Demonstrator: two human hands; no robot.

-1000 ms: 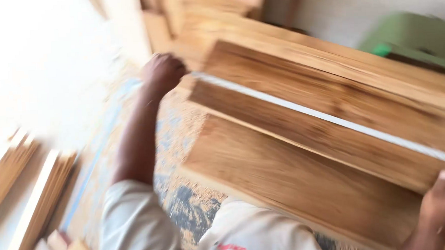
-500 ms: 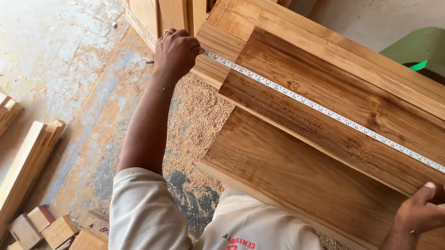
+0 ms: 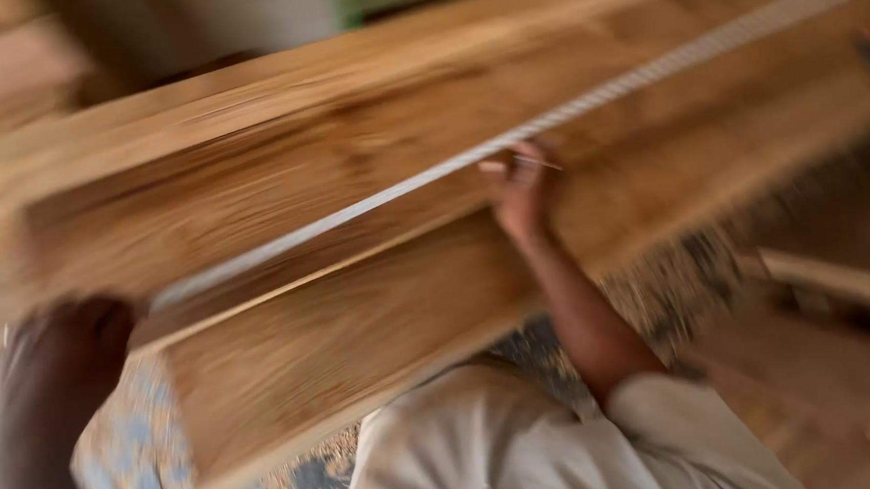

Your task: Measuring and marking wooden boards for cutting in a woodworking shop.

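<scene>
The view is heavily smeared by motion. A white tape measure (image 3: 509, 141) runs slantwise along stacked wooden planks (image 3: 359, 306). The left hand (image 3: 54, 354), near left and dark, sits at the tape's near end; its grip cannot be made out. The right hand (image 3: 521, 187) rests mid-tape, fingers pinched on a thin pencil-like stick (image 3: 539, 162), too blurred to name.

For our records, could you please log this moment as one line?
left hand: pins tape measure end | right hand: at tape, mid-plank | view: blurred
</scene>
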